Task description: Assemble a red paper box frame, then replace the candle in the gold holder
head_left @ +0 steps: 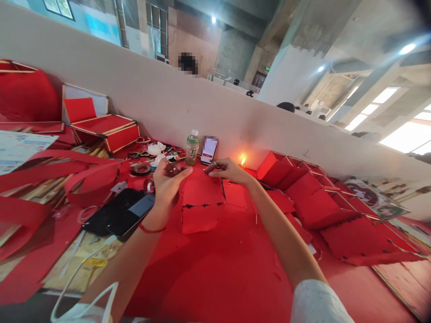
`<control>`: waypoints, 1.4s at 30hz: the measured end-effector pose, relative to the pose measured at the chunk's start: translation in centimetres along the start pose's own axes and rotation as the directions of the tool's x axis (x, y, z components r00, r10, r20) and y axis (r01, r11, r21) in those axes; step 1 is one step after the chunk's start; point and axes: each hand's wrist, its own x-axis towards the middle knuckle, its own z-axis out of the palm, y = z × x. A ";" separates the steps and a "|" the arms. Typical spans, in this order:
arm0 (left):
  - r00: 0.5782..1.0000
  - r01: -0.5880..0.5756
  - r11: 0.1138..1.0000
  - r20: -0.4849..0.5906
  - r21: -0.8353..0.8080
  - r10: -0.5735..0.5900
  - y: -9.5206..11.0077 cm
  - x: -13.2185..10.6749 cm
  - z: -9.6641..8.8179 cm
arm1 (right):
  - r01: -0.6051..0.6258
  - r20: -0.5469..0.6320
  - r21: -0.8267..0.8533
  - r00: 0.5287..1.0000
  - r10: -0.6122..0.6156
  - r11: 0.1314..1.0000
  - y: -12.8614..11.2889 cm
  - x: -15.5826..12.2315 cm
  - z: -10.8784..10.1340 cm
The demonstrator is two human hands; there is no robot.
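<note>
My left hand (170,181) is raised above the red paper, its fingers curled and turned toward my right hand; whatever they hold is too small to make out. My right hand (229,170) pinches a thin dark stick (216,165) between its fingertips, close to a small candle flame (243,161). Beneath both hands lie pieces of red paper (202,190) with charred black edges. A black smartphone (117,213) lies just left of my left wrist. A red string circles that wrist.
A plastic water bottle (192,147) and a propped-up phone (209,149) stand by a low white wall (168,96). Red paper-and-wood frames (313,202) line the right side. More red frames (104,128), a tape roll (141,169) and wooden sticks lie left.
</note>
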 end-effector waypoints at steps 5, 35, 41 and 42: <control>1.000 -0.009 1.000 0.021 0.008 0.009 0.0 -0.2 0.3 | -0.030 -0.060 0.022 0.998 0.031 0.999 1.0 -0.5 -0.2; 0.939 0.130 0.976 0.294 0.177 -0.178 -0.8 -0.8 0.7 | -0.270 -0.523 -0.278 0.847 0.090 0.922 0.3 -3.8 0.9; 0.941 0.126 0.970 0.285 0.206 -0.183 -0.8 -0.9 0.7 | -0.285 -0.556 -0.278 0.826 0.088 0.917 0.6 -4.0 1.0; 0.943 0.118 0.972 0.283 0.204 -0.174 -0.8 -0.9 0.7 | -0.283 -0.562 -0.281 0.823 0.082 0.917 0.7 -4.0 1.0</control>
